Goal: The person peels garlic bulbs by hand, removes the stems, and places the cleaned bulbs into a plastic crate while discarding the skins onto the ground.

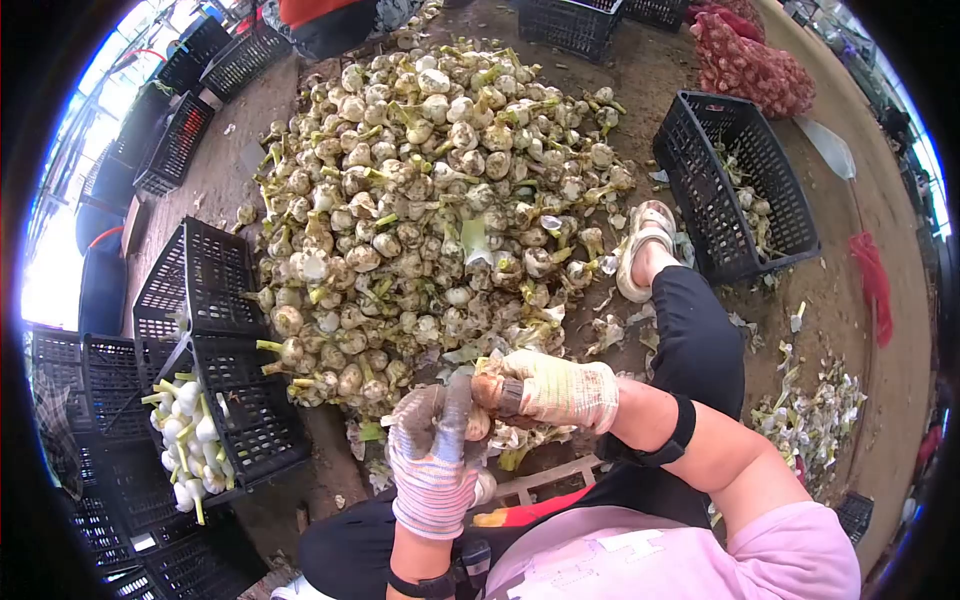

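My left hand (434, 455), in a striped glove with grey-coated fingers, is closed around a garlic bulb (478, 425) in front of my lap. Against it is my right hand (545, 388), in a pale, dirt-stained glove, its fingers curled together. What the right fingers grip is hidden. Just beyond both hands spreads a large pile of unpeeled garlic bulbs (430, 200) with cut stems and dirty skins.
A black crate (250, 400) on the left contains clean white garlic (188, 440). Another black crate (740, 190) at right contains a few bulbs. Peeled skins (815, 410) litter the right floor. Red net sacks (750, 65) lie at the back right. A person (320, 15) is at the far edge.
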`<action>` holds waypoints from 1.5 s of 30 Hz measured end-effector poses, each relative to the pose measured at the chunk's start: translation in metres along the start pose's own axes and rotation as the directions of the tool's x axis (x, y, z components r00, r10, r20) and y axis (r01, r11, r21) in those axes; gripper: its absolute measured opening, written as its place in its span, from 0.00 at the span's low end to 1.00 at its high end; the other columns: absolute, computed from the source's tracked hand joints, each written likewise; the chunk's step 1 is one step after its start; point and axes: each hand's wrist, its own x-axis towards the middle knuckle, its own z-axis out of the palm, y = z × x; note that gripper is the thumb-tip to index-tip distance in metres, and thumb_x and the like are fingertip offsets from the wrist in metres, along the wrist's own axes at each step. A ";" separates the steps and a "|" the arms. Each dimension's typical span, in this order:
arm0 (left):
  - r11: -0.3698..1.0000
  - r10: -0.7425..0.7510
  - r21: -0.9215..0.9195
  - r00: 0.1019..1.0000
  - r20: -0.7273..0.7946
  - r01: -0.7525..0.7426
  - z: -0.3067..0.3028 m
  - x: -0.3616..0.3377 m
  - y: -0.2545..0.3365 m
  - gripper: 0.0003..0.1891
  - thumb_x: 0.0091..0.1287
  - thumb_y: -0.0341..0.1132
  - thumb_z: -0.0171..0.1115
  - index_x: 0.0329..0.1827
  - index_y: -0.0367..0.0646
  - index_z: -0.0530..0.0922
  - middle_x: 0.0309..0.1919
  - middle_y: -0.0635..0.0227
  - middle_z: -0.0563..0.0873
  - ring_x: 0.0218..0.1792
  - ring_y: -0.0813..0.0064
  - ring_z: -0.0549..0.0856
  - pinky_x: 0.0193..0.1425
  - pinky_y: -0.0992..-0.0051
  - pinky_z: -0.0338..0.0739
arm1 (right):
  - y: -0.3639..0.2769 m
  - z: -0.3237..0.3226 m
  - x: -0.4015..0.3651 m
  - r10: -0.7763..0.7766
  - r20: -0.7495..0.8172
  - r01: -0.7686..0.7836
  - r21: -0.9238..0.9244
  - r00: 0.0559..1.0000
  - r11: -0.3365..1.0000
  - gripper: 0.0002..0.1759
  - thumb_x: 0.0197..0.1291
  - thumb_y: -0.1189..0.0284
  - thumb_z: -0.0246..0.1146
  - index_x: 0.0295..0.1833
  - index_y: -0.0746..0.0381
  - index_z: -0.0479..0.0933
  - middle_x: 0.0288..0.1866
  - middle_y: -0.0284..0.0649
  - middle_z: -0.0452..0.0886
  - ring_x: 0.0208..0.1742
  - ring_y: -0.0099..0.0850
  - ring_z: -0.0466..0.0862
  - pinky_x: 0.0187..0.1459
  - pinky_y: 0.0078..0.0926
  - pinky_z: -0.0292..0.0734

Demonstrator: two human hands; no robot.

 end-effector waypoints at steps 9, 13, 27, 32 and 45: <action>0.982 -0.089 -0.171 0.993 -0.074 0.075 0.000 0.008 0.004 0.36 0.37 0.22 0.70 0.57 0.51 0.77 0.44 0.64 0.74 0.41 0.63 0.79 0.42 0.68 0.76 | 0.013 0.000 -0.004 -0.193 0.042 0.182 0.189 0.980 0.965 0.17 0.63 0.59 0.57 0.47 0.61 0.74 0.36 0.26 0.75 0.34 0.15 0.71 0.33 0.18 0.68; 0.110 -0.678 -0.757 0.606 0.416 0.644 -0.021 0.022 0.020 0.31 0.45 0.32 0.76 0.54 0.33 0.75 0.41 0.64 0.81 0.37 0.74 0.83 0.43 0.76 0.79 | -0.013 -0.001 -0.017 -0.222 0.106 0.214 0.089 0.969 0.973 0.17 0.63 0.58 0.58 0.43 0.63 0.74 0.32 0.26 0.73 0.32 0.16 0.70 0.32 0.17 0.68; 0.995 0.002 0.094 0.985 -0.173 0.014 -0.004 0.005 0.004 0.35 0.43 0.29 0.75 0.60 0.52 0.75 0.46 0.65 0.73 0.42 0.66 0.77 0.45 0.70 0.74 | -0.018 0.015 -0.010 -0.142 -0.131 0.168 0.220 0.981 0.961 0.21 0.57 0.66 0.65 0.52 0.66 0.71 0.39 0.32 0.77 0.41 0.19 0.74 0.46 0.20 0.71; 0.986 0.075 0.160 0.990 -0.119 -0.056 0.003 0.008 0.004 0.33 0.44 0.28 0.73 0.59 0.52 0.76 0.43 0.66 0.72 0.43 0.65 0.76 0.45 0.68 0.73 | -0.013 0.019 -0.010 -0.107 -0.289 0.180 0.238 0.951 0.954 0.15 0.56 0.69 0.64 0.46 0.67 0.74 0.38 0.36 0.81 0.40 0.21 0.78 0.43 0.21 0.73; 0.585 -0.509 -0.728 0.861 0.015 0.358 0.009 0.006 0.009 0.34 0.37 0.24 0.77 0.54 0.43 0.78 0.45 0.69 0.76 0.45 0.73 0.78 0.51 0.73 0.75 | -0.004 0.013 -0.012 -0.166 -0.215 0.211 0.207 0.962 0.955 0.13 0.62 0.67 0.59 0.47 0.63 0.73 0.39 0.30 0.77 0.39 0.17 0.72 0.40 0.18 0.69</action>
